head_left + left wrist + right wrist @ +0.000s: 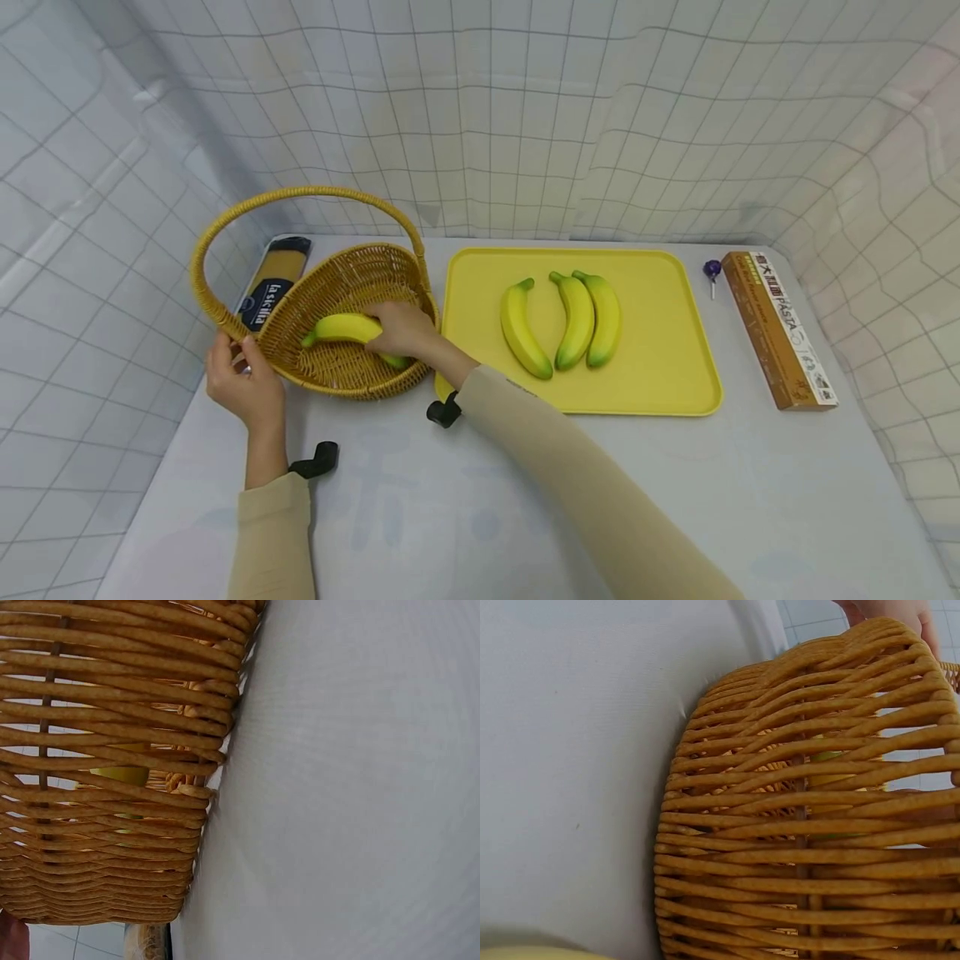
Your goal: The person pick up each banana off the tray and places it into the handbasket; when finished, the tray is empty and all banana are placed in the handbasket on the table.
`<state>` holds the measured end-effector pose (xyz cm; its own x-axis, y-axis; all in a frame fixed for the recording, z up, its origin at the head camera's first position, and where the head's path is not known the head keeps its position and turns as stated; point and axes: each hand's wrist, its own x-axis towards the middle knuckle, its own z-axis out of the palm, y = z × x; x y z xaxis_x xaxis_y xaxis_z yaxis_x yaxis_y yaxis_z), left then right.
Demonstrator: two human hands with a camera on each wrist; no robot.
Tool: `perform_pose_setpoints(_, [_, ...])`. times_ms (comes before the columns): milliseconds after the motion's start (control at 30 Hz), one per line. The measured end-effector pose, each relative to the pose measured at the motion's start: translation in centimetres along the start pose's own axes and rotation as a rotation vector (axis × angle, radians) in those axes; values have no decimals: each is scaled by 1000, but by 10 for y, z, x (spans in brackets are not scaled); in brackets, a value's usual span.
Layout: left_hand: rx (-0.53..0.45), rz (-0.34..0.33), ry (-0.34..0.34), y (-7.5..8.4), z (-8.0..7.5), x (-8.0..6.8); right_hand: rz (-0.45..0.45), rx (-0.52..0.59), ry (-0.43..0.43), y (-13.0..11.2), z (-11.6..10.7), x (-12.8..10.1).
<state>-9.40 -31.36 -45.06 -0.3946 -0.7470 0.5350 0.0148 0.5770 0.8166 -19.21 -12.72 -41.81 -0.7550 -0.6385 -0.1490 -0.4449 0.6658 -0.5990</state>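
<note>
A wicker basket [345,379] with a hoop handle stands at the table's left, tipped up on its near left side. My left hand [242,379] grips its rim there. My right hand [401,329] reaches inside and holds a yellow banana [341,327] against the basket floor. Three more bananas [573,321] lie side by side on a yellow tray [675,383] to the right. The left wrist view is filled by the basket's woven wall [112,787], with a yellow patch of the banana [120,776] behind the weave. In the right wrist view the basket wall [810,847] fills the right side.
A dark spaghetti packet [273,283] lies behind the basket's left. A long brown pasta box [780,329] lies at the right, with a small purple object [712,269] beside it. Checked white cloth walls in the table on three sides.
</note>
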Motion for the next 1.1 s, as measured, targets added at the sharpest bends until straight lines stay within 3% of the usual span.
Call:
perform_pose_setpoints(267, [13, -12, -6, 1, 1, -1, -34, -32, -44, 0, 1, 0])
perform_pose_setpoints(567, [14, -9, 7, 1, 2, 0, 16, 2, -81, -3, 3, 2])
perform_pose_setpoints(1100, [23, 1, 3, 2, 1, 0, 18, 23, -110, -2, 5, 4])
